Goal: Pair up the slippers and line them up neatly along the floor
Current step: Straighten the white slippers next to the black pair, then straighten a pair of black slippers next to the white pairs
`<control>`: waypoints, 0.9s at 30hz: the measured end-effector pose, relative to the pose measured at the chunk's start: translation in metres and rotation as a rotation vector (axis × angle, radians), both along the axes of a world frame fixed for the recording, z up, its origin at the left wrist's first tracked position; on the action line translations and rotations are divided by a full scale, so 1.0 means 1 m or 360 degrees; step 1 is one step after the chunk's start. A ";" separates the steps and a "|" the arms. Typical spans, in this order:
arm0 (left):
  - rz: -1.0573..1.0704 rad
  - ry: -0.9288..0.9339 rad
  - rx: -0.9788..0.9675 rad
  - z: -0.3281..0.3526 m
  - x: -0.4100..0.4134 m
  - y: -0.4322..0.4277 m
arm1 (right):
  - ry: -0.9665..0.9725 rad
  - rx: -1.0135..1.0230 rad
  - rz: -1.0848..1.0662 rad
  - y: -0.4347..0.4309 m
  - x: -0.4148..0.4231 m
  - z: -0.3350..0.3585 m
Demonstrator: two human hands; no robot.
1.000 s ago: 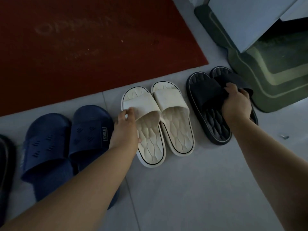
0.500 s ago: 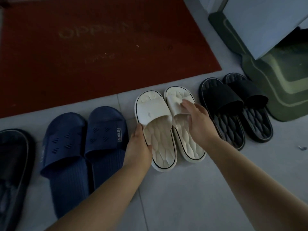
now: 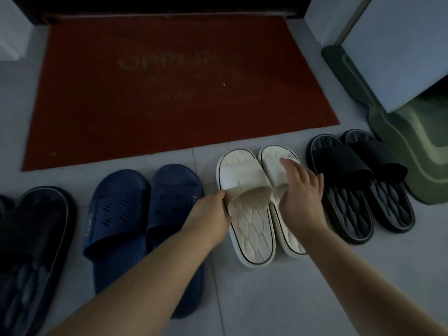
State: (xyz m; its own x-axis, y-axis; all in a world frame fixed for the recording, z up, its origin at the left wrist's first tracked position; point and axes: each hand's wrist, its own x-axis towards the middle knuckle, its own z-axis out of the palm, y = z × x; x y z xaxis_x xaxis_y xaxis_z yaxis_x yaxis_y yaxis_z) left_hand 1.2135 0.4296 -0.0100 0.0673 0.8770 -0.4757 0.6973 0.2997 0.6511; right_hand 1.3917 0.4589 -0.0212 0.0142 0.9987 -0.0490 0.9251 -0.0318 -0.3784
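A dim grey tiled floor [image 3: 266, 299] fills the lower frame, with a red doormat [image 3: 179, 93] across the upper middle and a green mat [image 3: 417, 151] at the right edge. Along the floor run a black slipper [image 3: 31, 251] at far left, a navy pair [image 3: 143, 219], a cream pair [image 3: 252, 214] at centre and a black pair [image 3: 358, 185] to the right. The left hand [image 3: 208, 214] pinches the strap edge of the left cream slipper. The right hand [image 3: 300, 190], fingers loosely spread, rests on the right cream slipper's strap.
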 end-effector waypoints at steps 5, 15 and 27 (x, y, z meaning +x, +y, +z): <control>0.0111 0.0233 0.0475 0.030 -0.063 0.005 | 0.0302 -0.0051 0.0718 -0.036 -0.092 0.006; 0.0051 0.0608 -0.0469 0.025 -0.158 -0.058 | 0.0402 -0.0593 0.0819 -0.032 -0.123 -0.020; 0.0212 0.0536 -0.0135 0.000 -0.186 -0.044 | 0.0349 -0.0468 0.0692 -0.016 -0.132 -0.020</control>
